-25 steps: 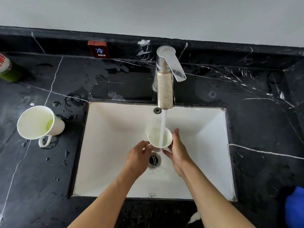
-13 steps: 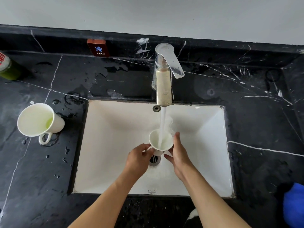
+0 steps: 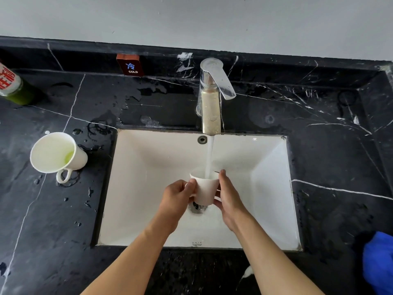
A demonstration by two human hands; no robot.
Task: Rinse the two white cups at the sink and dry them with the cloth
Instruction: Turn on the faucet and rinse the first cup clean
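Head view: we tip the cup under the running tap.

Our left hand pinches the handle and our right hand wraps the cup over the sink drain; it showed its open mouth earlier, now its side faces us. The second cup stays at 9 o'clock on the surface, blue cloth at 4 o'clock.

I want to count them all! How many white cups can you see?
2. One white cup is held by both hands under the running tap, over the sink. The other cup stands on the black counter, left of the sink. None seems hidden.
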